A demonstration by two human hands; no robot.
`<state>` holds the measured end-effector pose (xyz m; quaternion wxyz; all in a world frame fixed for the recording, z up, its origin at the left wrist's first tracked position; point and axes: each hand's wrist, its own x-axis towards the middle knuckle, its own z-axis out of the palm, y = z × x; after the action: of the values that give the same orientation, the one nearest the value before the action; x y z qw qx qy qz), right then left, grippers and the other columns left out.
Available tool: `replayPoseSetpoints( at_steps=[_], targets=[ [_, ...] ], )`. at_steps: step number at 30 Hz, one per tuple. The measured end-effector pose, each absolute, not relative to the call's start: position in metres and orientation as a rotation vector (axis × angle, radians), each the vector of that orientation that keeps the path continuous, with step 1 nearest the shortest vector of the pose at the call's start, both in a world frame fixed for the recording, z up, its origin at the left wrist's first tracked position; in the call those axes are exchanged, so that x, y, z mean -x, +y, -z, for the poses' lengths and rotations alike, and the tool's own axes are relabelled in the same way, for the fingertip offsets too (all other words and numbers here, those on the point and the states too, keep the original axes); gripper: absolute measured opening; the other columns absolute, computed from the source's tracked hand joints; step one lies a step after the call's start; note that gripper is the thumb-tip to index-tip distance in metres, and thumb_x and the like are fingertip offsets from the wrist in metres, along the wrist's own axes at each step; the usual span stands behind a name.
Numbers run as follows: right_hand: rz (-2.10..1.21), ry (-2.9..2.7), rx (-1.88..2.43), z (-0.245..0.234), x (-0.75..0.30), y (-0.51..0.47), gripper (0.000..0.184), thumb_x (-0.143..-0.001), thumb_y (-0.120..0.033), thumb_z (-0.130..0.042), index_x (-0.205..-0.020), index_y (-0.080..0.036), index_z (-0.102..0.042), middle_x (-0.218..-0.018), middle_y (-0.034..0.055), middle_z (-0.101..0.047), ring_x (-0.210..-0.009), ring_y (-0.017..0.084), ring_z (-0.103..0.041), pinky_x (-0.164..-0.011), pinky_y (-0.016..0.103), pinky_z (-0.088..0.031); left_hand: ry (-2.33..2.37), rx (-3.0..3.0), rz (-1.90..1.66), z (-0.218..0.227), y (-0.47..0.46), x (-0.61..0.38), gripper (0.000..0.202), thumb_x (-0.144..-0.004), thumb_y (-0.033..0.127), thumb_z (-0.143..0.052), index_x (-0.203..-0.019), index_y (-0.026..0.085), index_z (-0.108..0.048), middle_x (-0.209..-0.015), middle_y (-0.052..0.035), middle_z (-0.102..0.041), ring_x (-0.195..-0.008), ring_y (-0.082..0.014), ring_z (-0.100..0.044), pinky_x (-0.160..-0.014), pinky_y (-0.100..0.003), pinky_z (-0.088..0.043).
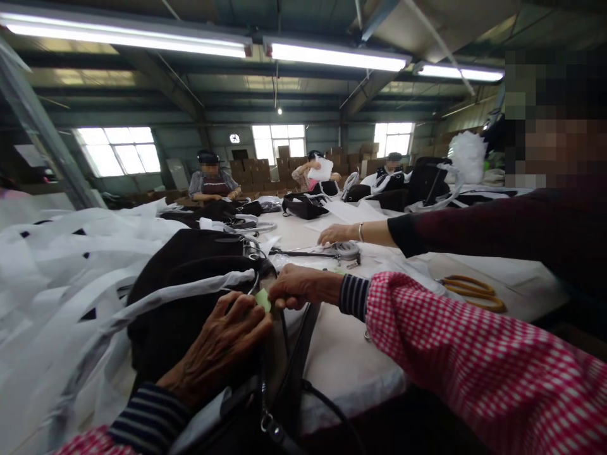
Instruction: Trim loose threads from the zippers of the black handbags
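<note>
A black bag (pixel 165 272) lies in front of me with its strap running toward the table edge. One of its handles (pixel 190 292) is wrapped in white material. My left hand (pixel 222 344) is curled over the bag's opening edge, the thumb hidden underneath. Fingers of my right hand (pixel 298 285) are pinched together at the same edge, just beyond the left. Between the two hands shows a small pale green slip (pixel 263 301), touching the right fingertips. A black strap with a metal clip (pixel 267 420) hangs below the hands.
White sheet material (pixel 61 265) is heaped at left. A co-worker's arm (pixel 455 227) reaches over the table from the right, near a coiled grey strap (pixel 348 251). Yellow-handled scissors (pixel 474 292) lie at right. More black bags (pixel 306 205) and several people are farther back.
</note>
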<state>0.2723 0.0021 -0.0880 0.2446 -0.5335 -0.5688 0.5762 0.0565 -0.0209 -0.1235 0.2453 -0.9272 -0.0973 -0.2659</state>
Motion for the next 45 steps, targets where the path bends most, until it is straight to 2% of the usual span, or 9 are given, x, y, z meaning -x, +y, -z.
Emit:
replayPoseSetpoints(
  at_steps=[5, 11, 17, 22, 29, 35, 39, 41, 45],
  targets=[
    [-1.525, -1.662, 1.419, 0.072, -0.263, -0.006, 0.025, -0.082, -0.013, -0.059, -0.057, -0.012, -0.055, -0.047, -0.0046, -0.054, -0.035, 0.003, -0.041, -0.032, 0.014, -0.025, -0.274, 2.533, 0.717, 0.121, -0.024, -0.058, 0.023, -0.104, 0.014, -0.043, -0.114, 0.018, -0.063, -0.104, -0.0033, -0.069, -0.104, -0.0255, -0.051, -0.097, -0.045, -0.037],
    [-1.353, -1.777, 1.382, 0.076, -0.266, -0.006, 0.025, -0.076, -0.015, -0.062, -0.053, -0.014, -0.053, -0.042, -0.0074, -0.044, -0.034, 0.003, -0.034, -0.032, 0.015, -0.020, -0.274, 2.531, 0.737, 0.121, -0.027, -0.056, 0.024, -0.105, 0.014, -0.040, -0.112, 0.016, -0.063, -0.108, -0.0054, -0.069, -0.106, -0.0254, -0.052, -0.098, -0.045, -0.038],
    [-1.588, -1.696, 1.390, 0.074, -0.269, -0.001, 0.025, -0.079, -0.016, -0.064, -0.057, -0.013, -0.051, -0.045, -0.0071, -0.048, -0.034, 0.002, -0.030, -0.032, 0.014, -0.019, -0.259, 2.508, 0.730, 0.126, -0.024, -0.053, 0.022, -0.103, 0.010, -0.044, -0.113, 0.015, -0.063, -0.103, -0.0058, -0.069, -0.103, -0.0253, -0.054, -0.099, -0.047, -0.041],
    [-1.635, -1.728, 1.455, 0.068, -0.262, -0.003, 0.027, -0.081, -0.011, -0.060, -0.057, -0.014, -0.048, -0.045, -0.0076, -0.047, -0.034, 0.001, -0.028, -0.032, 0.013, -0.019, -0.254, 2.444, 0.741, 0.127, -0.026, -0.053, 0.022, -0.102, 0.010, -0.045, -0.113, 0.015, -0.063, -0.103, -0.0069, -0.069, -0.101, -0.0250, -0.056, -0.095, -0.047, -0.045],
    [-1.671, -1.728, 1.442, 0.078, -0.263, 0.010, 0.026, -0.078, -0.013, -0.062, -0.056, -0.015, -0.048, -0.044, -0.0078, -0.046, -0.033, 0.002, -0.029, -0.032, 0.014, -0.019, -0.234, 2.426, 0.711, 0.131, -0.025, -0.053, 0.024, -0.101, 0.006, -0.044, -0.111, 0.015, -0.063, -0.104, -0.0064, -0.070, -0.102, -0.0256, -0.056, -0.099, -0.049, -0.043],
    [-1.420, -1.731, 1.371, 0.089, -0.256, 0.015, 0.024, -0.077, -0.012, -0.064, -0.057, -0.015, -0.051, -0.044, -0.0072, -0.047, -0.035, 0.003, -0.035, -0.033, 0.015, -0.021, -0.197, 2.423, 0.764, 0.125, -0.029, -0.056, 0.023, -0.102, 0.005, -0.042, -0.109, 0.014, -0.063, -0.102, -0.0066, -0.070, -0.102, -0.0249, -0.057, -0.097, -0.047, -0.044],
    [-1.348, -1.594, 1.120, 0.105, -0.258, 0.007, 0.022, -0.084, -0.014, -0.064, -0.063, -0.013, -0.057, -0.053, -0.0036, -0.058, -0.041, 0.004, -0.046, -0.038, 0.014, -0.031, -0.196, 2.404, 0.788, 0.121, -0.030, -0.058, 0.019, -0.100, 0.004, -0.048, -0.109, 0.011, -0.063, -0.101, -0.0072, -0.070, -0.099, -0.0245, -0.057, -0.096, -0.045, -0.045],
    [-1.350, -1.494, 1.180, 0.111, -0.255, 0.005, 0.023, -0.085, -0.012, -0.061, -0.063, -0.013, -0.057, -0.055, -0.0020, -0.062, -0.043, 0.004, -0.049, -0.040, 0.013, -0.034, -0.164, 2.401, 0.787, 0.120, -0.029, -0.058, 0.016, -0.099, 0.004, -0.051, -0.107, 0.010, -0.064, -0.098, -0.0072, -0.070, -0.095, -0.0239, -0.056, -0.094, -0.045, -0.045],
    [-1.282, -1.481, 1.388, 0.109, -0.247, 0.007, 0.022, -0.083, -0.008, -0.061, -0.062, -0.014, -0.056, -0.054, -0.0021, -0.060, -0.041, 0.006, -0.048, -0.039, 0.015, -0.034, -0.133, 2.405, 0.787, 0.119, -0.027, -0.058, 0.015, -0.097, 0.002, -0.054, -0.105, 0.008, -0.065, -0.096, -0.0081, -0.070, -0.095, -0.0237, -0.056, -0.091, -0.043, -0.045]
  ],
)
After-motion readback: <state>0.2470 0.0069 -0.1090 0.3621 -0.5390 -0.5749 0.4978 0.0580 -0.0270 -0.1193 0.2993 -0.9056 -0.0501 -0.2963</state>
